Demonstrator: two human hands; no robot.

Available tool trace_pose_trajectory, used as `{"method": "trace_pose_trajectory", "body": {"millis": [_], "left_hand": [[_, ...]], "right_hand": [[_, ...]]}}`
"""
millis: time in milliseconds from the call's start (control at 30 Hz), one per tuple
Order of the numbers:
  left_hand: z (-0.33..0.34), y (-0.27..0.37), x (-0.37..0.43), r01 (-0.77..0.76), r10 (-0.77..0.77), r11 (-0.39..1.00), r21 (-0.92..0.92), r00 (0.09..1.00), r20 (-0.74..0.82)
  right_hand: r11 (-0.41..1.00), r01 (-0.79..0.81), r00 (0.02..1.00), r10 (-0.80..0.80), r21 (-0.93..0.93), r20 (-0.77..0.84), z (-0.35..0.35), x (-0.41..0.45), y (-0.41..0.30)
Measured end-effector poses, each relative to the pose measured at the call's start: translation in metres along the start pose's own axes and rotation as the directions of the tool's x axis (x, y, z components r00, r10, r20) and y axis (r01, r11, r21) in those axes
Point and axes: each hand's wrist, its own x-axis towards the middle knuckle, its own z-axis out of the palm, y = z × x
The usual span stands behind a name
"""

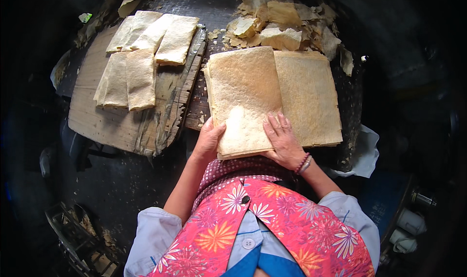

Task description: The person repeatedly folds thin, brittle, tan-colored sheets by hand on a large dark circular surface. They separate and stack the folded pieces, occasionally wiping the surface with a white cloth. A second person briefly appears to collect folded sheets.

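Note:
A folded stack of thin tan flatbread-like sheets (244, 87) lies before me, its front edge jutting past the table towards my apron. My left hand (209, 138) grips its left edge near the front corner, thumb on top and fingers hidden beneath. My right hand (282, 138) rests flat across the stack's front right part, fingers slightly spread, thumb along the front edge. Under and to the right of the folded part lies a wider pile of similar sheets (306, 98). Their edges are ragged and slightly uneven.
A worn wooden board (91, 80) at the left bears several folded bundles (140, 80). Broken flakes (281, 25) heap up behind the pile on the dark table (215, 3). White plastic sheeting (365, 153) hangs by the right edge. A dark slatted frame (80, 240) stands low at left.

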Motion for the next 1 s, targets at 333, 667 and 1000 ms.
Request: {"method": "trace_pose_trajectory", "body": {"millis": [333, 667, 1000], "left_hand": [[-0.007, 0.052, -0.021, -0.497, 0.46, -0.148, 0.855, 0.731, 0.504], [0.028, 0.051, -0.013, -0.387, 0.341, -0.306, 0.87, 0.809, 0.479], [0.019, 0.035, -0.024, -0.508, 0.089, -0.352, 0.786, 0.818, 0.569]], "right_hand": [[0.933, 0.039, 0.992, 0.006, 0.359, -0.124, -0.019, 0.003, 0.041], [0.822, -0.344, 0.939, 0.296, 0.454, 0.175, -0.012, 0.038, 0.06], [0.987, 0.06, 0.998, -0.055, 0.15, -0.037, -0.061, -0.015, 0.032]]}}
